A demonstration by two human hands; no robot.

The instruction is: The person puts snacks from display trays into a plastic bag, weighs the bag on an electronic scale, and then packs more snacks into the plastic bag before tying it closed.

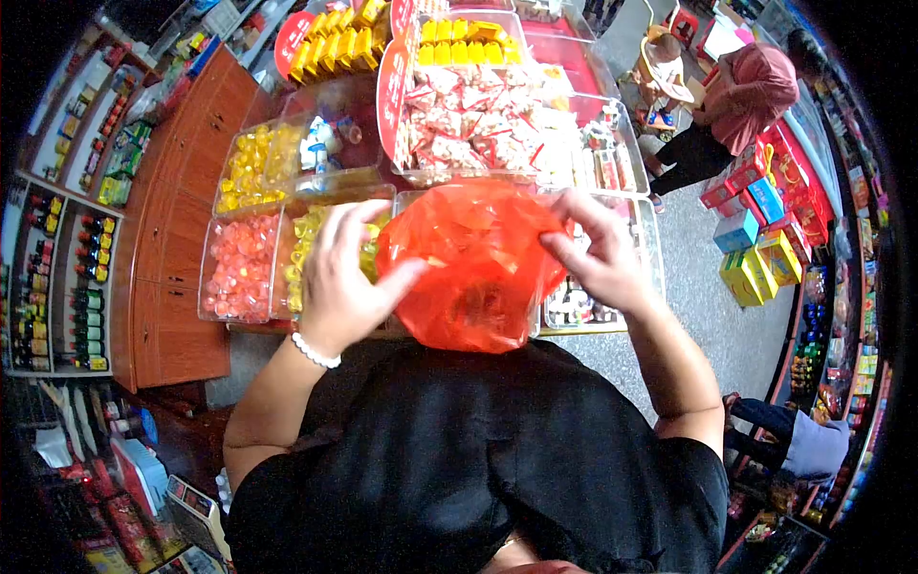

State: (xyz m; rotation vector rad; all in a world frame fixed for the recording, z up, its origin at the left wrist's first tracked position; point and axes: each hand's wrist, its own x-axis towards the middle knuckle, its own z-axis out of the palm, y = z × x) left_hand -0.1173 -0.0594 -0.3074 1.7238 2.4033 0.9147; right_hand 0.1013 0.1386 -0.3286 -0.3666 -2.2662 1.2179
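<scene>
A thin, translucent red plastic bag (469, 273) hangs puffed out in front of my chest, over the near edge of the candy display. My left hand (349, 273), with a white bead bracelet (316, 352) on its wrist, is at the bag's left side. Its fingers are spread and its thumb lies against the red plastic. At the opposite side, my right hand (602, 253) pinches the bag's upper right edge between thumb and fingers. I cannot make out clearly whether anything is inside the bag.
Clear bins hold pink-wrapped candies (244, 268), yellow candies (253, 163) and red-white packets (469, 120). A wooden cabinet (182, 230) stands left. To the right, a person in a pink head covering (760, 91) stands near a child in a chair (660, 72) and stacked boxes (751, 258).
</scene>
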